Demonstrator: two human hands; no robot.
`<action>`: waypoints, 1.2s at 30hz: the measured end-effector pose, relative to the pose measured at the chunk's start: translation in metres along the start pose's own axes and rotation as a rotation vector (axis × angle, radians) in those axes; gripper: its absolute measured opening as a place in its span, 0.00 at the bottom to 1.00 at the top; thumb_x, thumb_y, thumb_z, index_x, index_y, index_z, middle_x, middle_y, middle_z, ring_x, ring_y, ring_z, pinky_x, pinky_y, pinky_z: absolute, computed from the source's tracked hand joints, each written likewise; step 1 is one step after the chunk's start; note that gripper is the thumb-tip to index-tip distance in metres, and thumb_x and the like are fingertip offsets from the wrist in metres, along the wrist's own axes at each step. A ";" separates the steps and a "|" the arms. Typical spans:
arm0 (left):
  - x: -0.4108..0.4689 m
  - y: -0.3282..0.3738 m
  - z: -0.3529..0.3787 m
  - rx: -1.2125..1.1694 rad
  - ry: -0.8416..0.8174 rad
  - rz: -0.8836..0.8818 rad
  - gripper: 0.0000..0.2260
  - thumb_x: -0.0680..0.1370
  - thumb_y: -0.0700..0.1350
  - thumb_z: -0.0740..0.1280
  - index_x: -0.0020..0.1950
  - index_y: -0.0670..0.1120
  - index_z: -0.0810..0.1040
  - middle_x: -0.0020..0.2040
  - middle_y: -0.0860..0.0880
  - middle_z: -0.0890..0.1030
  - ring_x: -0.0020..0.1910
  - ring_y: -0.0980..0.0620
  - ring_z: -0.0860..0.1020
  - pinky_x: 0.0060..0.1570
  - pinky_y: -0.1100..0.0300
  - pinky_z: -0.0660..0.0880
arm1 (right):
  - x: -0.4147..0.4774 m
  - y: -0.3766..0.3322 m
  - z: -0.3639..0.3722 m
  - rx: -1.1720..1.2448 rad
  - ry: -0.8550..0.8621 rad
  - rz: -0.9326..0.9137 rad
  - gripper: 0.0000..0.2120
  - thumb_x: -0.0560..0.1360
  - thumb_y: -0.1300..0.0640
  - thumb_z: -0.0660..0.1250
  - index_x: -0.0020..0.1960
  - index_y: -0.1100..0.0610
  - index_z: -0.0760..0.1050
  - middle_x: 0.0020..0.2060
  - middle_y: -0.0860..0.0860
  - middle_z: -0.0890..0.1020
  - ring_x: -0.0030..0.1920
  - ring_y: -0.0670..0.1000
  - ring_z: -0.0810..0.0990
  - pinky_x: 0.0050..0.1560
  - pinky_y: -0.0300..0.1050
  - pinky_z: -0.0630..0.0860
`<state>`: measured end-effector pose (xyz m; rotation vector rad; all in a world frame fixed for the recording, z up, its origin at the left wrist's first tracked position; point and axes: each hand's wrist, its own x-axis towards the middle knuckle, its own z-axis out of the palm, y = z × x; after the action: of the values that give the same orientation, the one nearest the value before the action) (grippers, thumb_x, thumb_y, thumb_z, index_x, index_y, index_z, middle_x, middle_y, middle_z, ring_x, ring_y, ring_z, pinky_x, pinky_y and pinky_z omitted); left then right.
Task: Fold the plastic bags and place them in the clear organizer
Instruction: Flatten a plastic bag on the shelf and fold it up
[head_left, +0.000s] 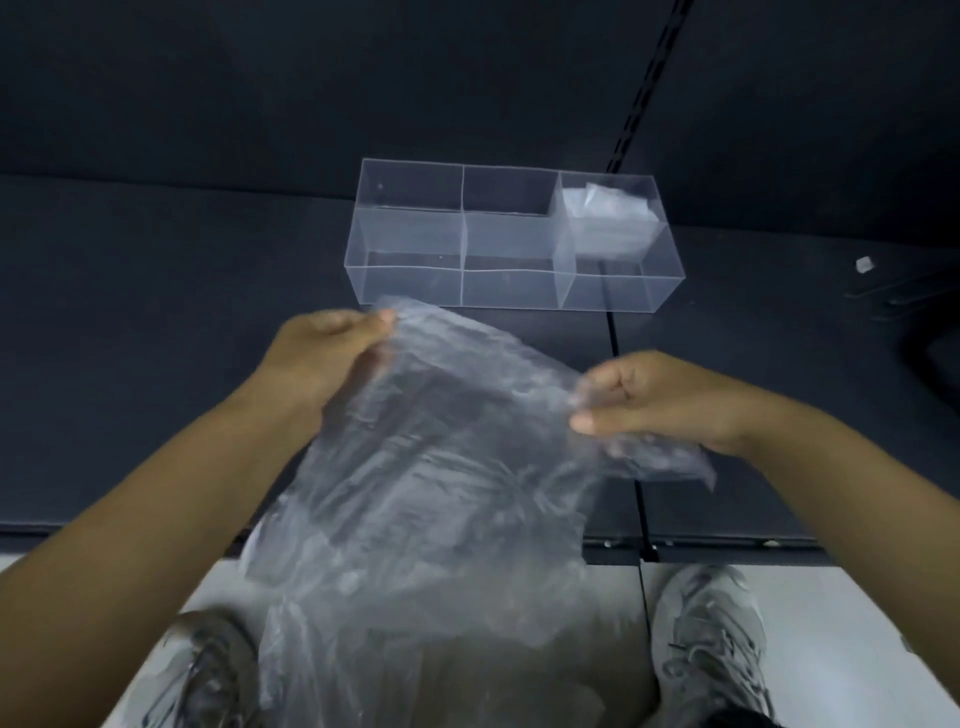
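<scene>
A large clear plastic bag (431, 493) hangs unfolded between my hands, above the table's front edge and my feet. My left hand (327, 348) pinches its upper left corner. My right hand (660, 400) grips its right edge, with a crumpled flap trailing below the wrist. Behind the bag stands the clear organizer (410, 275), a long box with three compartments. A folded plastic bag (608, 213) sits in the right compartment. The left and middle compartments hold nothing.
The dark table (156, 338) has a seam (623, 405) running front to back under my right hand. A small white object (864, 265) lies at the far right. My grey shoes (711, 649) stand on the pale floor below.
</scene>
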<state>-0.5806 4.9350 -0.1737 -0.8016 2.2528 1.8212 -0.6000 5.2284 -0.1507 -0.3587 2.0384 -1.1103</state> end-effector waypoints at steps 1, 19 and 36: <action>0.006 -0.008 -0.010 0.001 0.057 -0.009 0.12 0.74 0.54 0.71 0.42 0.45 0.83 0.38 0.48 0.85 0.38 0.50 0.81 0.44 0.58 0.78 | -0.005 0.011 -0.006 -0.011 -0.005 0.026 0.12 0.67 0.43 0.73 0.40 0.53 0.81 0.34 0.52 0.83 0.34 0.47 0.80 0.38 0.36 0.74; 0.038 -0.010 0.022 0.293 -0.227 -0.063 0.18 0.74 0.59 0.69 0.40 0.44 0.78 0.33 0.50 0.79 0.27 0.54 0.70 0.27 0.63 0.67 | -0.004 0.052 -0.024 0.166 0.145 0.126 0.16 0.66 0.51 0.74 0.46 0.61 0.78 0.43 0.57 0.84 0.44 0.50 0.82 0.47 0.39 0.78; 0.039 -0.038 -0.014 0.081 0.122 -0.082 0.16 0.75 0.58 0.68 0.39 0.45 0.79 0.32 0.45 0.77 0.30 0.50 0.72 0.29 0.59 0.68 | 0.007 0.065 -0.032 0.524 0.714 0.280 0.10 0.80 0.54 0.63 0.52 0.60 0.77 0.40 0.55 0.82 0.38 0.49 0.80 0.39 0.40 0.77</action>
<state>-0.5921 4.9045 -0.2198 -0.9998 2.3122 1.6765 -0.6214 5.2810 -0.1969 0.6559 2.1592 -1.6777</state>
